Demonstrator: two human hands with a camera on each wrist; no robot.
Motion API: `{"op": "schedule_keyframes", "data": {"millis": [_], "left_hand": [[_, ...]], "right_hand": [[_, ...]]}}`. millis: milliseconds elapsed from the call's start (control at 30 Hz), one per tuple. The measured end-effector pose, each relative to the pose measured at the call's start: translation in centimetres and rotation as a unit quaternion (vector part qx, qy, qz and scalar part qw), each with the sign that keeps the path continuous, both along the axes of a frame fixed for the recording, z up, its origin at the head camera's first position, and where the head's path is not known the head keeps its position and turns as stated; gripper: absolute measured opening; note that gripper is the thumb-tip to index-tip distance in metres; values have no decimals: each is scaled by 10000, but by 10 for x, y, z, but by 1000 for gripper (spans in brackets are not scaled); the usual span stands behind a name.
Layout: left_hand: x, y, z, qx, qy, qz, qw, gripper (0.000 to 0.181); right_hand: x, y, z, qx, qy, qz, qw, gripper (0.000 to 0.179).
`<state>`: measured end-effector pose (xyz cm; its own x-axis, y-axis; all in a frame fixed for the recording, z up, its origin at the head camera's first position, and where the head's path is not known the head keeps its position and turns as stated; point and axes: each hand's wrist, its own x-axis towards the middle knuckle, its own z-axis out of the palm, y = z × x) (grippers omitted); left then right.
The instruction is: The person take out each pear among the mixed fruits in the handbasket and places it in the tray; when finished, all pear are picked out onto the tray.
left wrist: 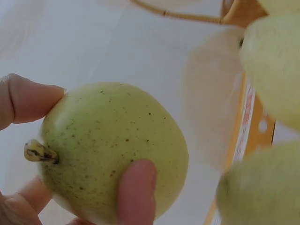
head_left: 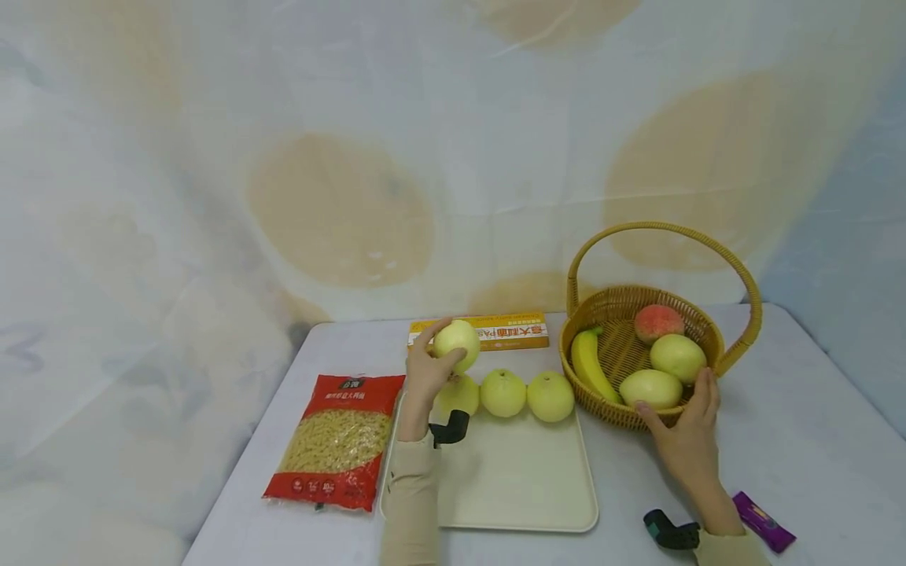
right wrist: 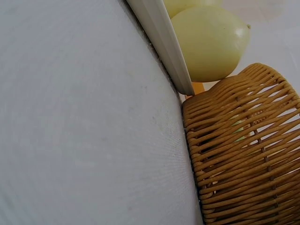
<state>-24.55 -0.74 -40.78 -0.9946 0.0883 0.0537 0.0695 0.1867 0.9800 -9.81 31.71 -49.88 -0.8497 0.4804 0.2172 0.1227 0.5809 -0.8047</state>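
Note:
Above the far left part of the tray (head_left: pixel 520 491), my left hand (head_left: pixel 427 373) holds a pale green pear (head_left: pixel 458 343). Close up in the left wrist view, that speckled pear (left wrist: pixel 112 150) shows its short stem, with thumb and fingertips pressed on its sides. Three more pears (head_left: pixel 503 393) sit in a row along the tray's far side. My right hand (head_left: pixel 688 444) grips the near rim of the wicker basket (head_left: pixel 616 414), fingertips beside the pears inside. In the basket lie a banana (head_left: pixel 591 365), a peach (head_left: pixel 658 323) and two pears (head_left: pixel 677 358).
A red bag of pasta (head_left: pixel 340 440) lies left of the tray. Behind the row of pears stands a yellow-orange pasta box (head_left: pixel 513 332). A small purple packet (head_left: pixel 764 522) lies near my right wrist. The basket's tall handle (head_left: pixel 665 226) arches over its far side.

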Motion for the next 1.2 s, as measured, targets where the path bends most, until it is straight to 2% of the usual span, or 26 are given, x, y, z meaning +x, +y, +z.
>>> {"op": "schedule_keyframes", "data": {"millis": [100,233,400,533,667,733,833,933,1000,1100,1200], "left_hand": [[1,-22,-5,82,-105,280,9995,54],[3,-43,-14,24,-446,555,9975,53],[5,-56,-28,-287,-966,673,9926,53],[8,-62,-35,-615,-1167,735,9885,54],[11,-66,-37,-966,-1150,829,9852,57],[13,-67,-36,-1322,-1140,831,9811,58],[14,-66,-33,-2003,-1124,758,9703,58],[14,-64,-30,-2489,-911,792,9610,59],[12,-61,-29,-2512,-700,926,9609,60],[9,-58,-27,-2324,-374,1175,9648,61],[6,-55,-28,-2057,-168,1289,9699,59]], "right_hand": [[0,0,0,-6,-133,18,9999,106],[0,2,1,-10,-158,19,9999,106],[-1,6,1,-29,-11,45,10000,105],[0,5,1,-93,2,19,10000,105],[0,3,0,-116,18,53,9999,105],[-1,2,0,-100,40,67,9999,105],[-1,3,-1,-72,9,44,10000,106],[0,3,-1,-61,-57,9,10000,106],[0,4,-1,-58,-63,7,10000,106],[-1,4,-1,-90,2,52,9999,106],[-1,3,-2,-97,32,74,9999,106]]}}
